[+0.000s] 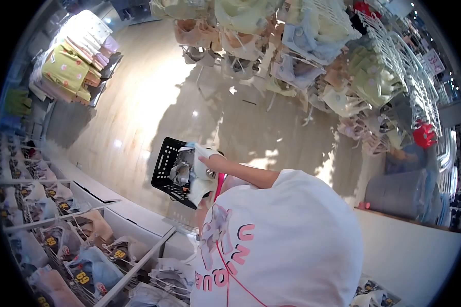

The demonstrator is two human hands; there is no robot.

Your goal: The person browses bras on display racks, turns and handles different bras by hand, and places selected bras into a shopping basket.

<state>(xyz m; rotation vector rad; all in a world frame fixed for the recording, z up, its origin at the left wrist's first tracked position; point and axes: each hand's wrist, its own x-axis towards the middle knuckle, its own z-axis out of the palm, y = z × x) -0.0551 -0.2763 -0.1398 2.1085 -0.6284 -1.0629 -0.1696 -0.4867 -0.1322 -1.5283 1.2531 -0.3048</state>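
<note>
My right hand [210, 162] reaches in from the right with its fingers closed on a white garment [204, 152]. The garment lies over the near side of a black plastic basket [163, 159]. In the basket sit some light grey and white bras [180, 173]. Close to the basket's lower corner is my left hand [202, 209], mostly hidden by white cloth and my shirt. Its fingers do not show.
Racks of hanging pastel bras [302, 41] line the top and right. Divided bins of bras [82, 256] with number tags stand at lower left. A rack of folded clothes [69, 66] is at upper left. A blue-grey tub [394, 192] stands at right.
</note>
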